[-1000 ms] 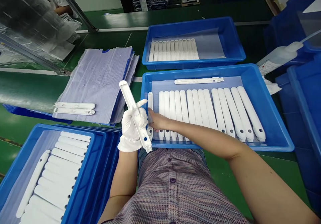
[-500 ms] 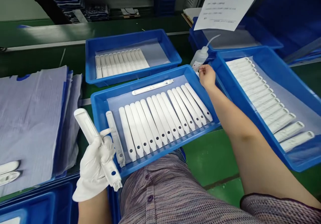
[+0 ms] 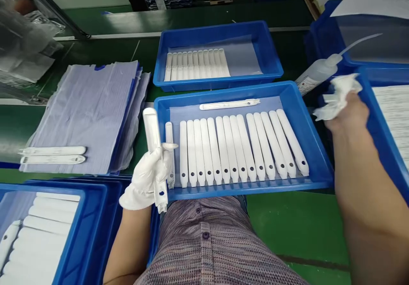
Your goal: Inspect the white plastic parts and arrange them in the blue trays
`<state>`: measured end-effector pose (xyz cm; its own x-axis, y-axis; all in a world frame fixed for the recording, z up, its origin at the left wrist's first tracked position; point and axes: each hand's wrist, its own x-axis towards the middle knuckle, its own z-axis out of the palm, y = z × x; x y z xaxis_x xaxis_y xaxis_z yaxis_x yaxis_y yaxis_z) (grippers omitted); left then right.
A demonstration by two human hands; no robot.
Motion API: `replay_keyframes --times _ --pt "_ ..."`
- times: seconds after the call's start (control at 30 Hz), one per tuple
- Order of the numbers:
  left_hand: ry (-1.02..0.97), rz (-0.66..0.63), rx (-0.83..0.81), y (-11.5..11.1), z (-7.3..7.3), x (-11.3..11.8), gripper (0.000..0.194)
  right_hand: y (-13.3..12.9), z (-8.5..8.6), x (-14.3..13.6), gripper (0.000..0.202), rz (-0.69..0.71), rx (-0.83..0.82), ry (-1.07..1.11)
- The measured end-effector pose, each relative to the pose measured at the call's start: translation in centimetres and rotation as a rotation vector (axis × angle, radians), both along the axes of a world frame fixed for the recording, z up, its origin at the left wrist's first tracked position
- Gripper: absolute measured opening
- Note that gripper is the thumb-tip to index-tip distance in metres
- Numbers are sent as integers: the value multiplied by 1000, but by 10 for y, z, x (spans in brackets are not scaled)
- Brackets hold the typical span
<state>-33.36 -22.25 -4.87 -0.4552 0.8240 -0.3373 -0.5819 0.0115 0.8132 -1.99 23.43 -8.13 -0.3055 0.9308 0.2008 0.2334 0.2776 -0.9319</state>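
My left hand (image 3: 148, 176), in a white glove, is wrapped round a long white plastic part (image 3: 151, 127), tilted nearly upright at the left end of the middle blue tray (image 3: 249, 191). A row of similar white parts (image 3: 225, 148) lies in that tray, with one part (image 3: 229, 104) crosswise above them. My bare right hand (image 3: 351, 110) grips a crumpled white tissue (image 3: 340, 95) to the right of the tray. Beside the tissue, a squeeze bottle (image 3: 318, 74) with a bent spout leans to the right.
Another blue tray of white parts (image 3: 217, 82) stands behind. Blue-grey sheets (image 3: 89, 110) with two parts lie left. More trays (image 3: 84, 217) fill the lower left, others the right. A person's arm (image 3: 24, 6) shows at the upper left.
My right hand has moved right from beside the bottle and now has the tissue raised. The bottle leans more. My left hand still holds its part, now more upright. The view has turned left.
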Motion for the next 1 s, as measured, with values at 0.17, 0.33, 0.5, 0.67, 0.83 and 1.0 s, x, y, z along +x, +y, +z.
replay_keyframes --times 0.17,0.33,0.5,0.67,0.83,1.0 --pt "22 -258 -70 17 -9 22 40 -66 20 -49 34 193 -314 142" --pt "34 -416 -81 21 0 41 43 -170 33 -124 30 608 -602 335" --pt "90 -419 -67 10 4 44 44 -241 51 -176 45 691 -617 440" --pt "190 -336 -146 0 -1 43 47 -271 44 -187 59 670 -314 138" --pt "224 -318 -173 -11 -5 41 46 -274 46 -189 66 752 -150 47" --pt "208 -311 -109 -17 0 39 41 -277 46 -192 53 868 -476 249"
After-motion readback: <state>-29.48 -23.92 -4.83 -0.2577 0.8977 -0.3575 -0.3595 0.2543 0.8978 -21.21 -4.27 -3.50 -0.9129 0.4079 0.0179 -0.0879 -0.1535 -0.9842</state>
